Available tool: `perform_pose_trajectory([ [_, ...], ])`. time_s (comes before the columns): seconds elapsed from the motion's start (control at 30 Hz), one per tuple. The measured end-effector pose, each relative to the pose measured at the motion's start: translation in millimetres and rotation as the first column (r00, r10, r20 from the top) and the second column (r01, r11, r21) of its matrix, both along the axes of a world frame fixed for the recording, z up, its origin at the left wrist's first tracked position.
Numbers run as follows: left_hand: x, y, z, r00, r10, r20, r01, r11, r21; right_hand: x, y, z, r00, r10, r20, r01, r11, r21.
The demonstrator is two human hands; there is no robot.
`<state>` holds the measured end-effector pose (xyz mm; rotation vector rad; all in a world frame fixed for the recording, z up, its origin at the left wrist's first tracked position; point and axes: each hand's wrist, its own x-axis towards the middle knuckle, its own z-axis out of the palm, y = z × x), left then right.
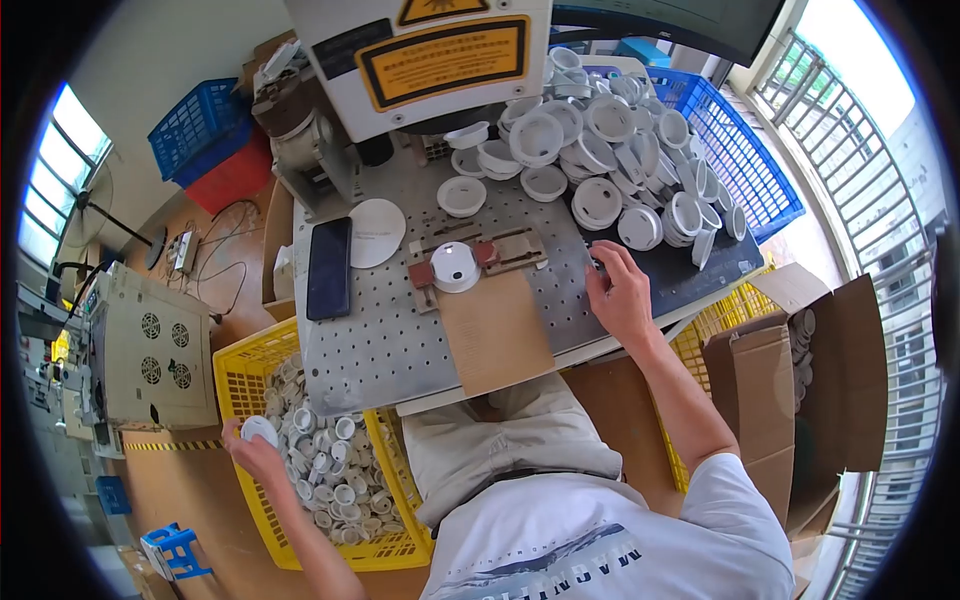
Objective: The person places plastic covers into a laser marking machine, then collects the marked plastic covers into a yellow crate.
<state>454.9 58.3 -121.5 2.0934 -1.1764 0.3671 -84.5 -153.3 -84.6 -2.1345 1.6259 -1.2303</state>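
My left hand (258, 458) is closed on a round white plastic cap (259, 431), over the rim of a yellow basket full of similar pieces. Above the perforated metal table (380, 345), my right hand (624, 296) hangs with loosely bent fingers, thumb apart, and no piece visible between them. It is just left of a large pile of white caps (598, 203). Another white cap (455, 267) sits in a small fixture between two reddish-brown blocks (486, 254). A piece of brown cardboard (500, 335) lies in front of that fixture.
A machine head with yellow warning labels (445, 62) overhangs the table. A phone (330, 268) lies beside a white disc (377, 233). Yellow basket (225, 375) stands at lower left, blue basket (735, 130) behind the pile, open cardboard box (752, 400) at right.
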Motion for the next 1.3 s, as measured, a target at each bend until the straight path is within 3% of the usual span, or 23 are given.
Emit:
perform_pose_trajectory([
  [0.07,7,-4,15,0.989,0.145,0.042,-0.145,0.989,-0.014,-16,-7,7,0.987,-0.152,-0.044,0.147,0.984,-0.102],
  [0.1,0,-10,24,0.992,0.050,-0.119,-0.050,0.999,0.002,-20,-10,14,0.971,-0.240,-0.015,0.236,0.961,-0.142],
  [0.13,-11,-20,26,0.993,-0.015,-0.117,0.015,1.000,0.004,-25,-11,25,0.946,-0.323,-0.011,0.322,0.945,-0.060],
  [0.17,-26,-31,26,0.991,-0.071,-0.115,0.073,0.997,0.009,-35,-18,24,0.905,-0.398,-0.152,0.378,0.914,-0.146],
  [0.2,-45,-44,27,0.986,-0.133,-0.105,0.136,0.990,0.029,-38,-21,32,0.857,-0.442,-0.267,0.427,0.897,-0.115],
  [0.3,-116,-92,33,0.900,-0.430,-0.067,0.431,0.902,-0.004,-42,-29,34,0.798,-0.461,-0.388,0.466,0.881,-0.088],
  [0.37,-164,-125,44,0.831,-0.551,-0.078,0.556,0.828,0.069,-48,-35,22,0.762,-0.388,-0.518,0.413,0.908,-0.073],
  [0.43,-200,-160,42,0.743,-0.667,0.050,0.661,0.743,0.105,-52,-39,17,0.785,-0.355,-0.507,0.387,0.921,-0.044],
  [0.53,-248,-210,38,0.691,-0.714,0.117,0.708,0.700,0.090,-55,-38,22,0.816,-0.342,-0.466,0.353,0.933,-0.067],
  [0.6,-268,-229,34,0.669,-0.733,0.123,0.675,0.669,0.311,-53,-29,33,0.820,-0.365,-0.441,0.348,0.929,-0.121],
  [0.7,-288,-233,22,0.621,-0.755,0.211,0.634,0.642,0.431,-39,-8,53,0.965,-0.089,-0.245,0.094,0.996,0.006],
  [0.73,-291,-231,19,0.610,-0.766,0.205,0.647,0.630,0.429,-32,1,58,0.985,-0.009,-0.173,0.038,0.986,0.161],
  [0.8,-286,-216,18,0.528,-0.841,0.114,0.681,0.500,0.534,-15,11,67,0.981,0.168,-0.094,-0.134,0.946,0.296],
  [0.83,-289,-199,16,0.504,-0.831,0.235,0.700,0.553,0.452,-6,13,63,0.982,0.167,-0.089,-0.132,0.943,0.305],
  [0.93,-280,-156,14,0.467,-0.871,0.150,0.780,0.486,0.394,25,13,50,0.931,0.346,-0.118,-0.308,0.917,0.254],
  [0.97,-272,-147,11,0.474,-0.868,0.147,0.773,0.490,0.402,35,13,45,0.902,0.407,-0.144,-0.375,0.904,0.206],
  [1.03,-249,-132,8,0.635,-0.767,0.094,0.731,0.635,0.248,59,14,42,0.853,0.501,-0.146,-0.475,0.861,0.181],
  [1.13,-216,-118,8,0.752,-0.657,0.057,0.635,0.745,0.202,84,11,35,0.822,0.534,-0.201,-0.524,0.846,0.103],
  [1.3,-201,-110,2,0.801,-0.593,0.080,0.570,0.797,0.199,96,12,33,0.806,0.541,-0.238,-0.526,0.841,0.130],
])
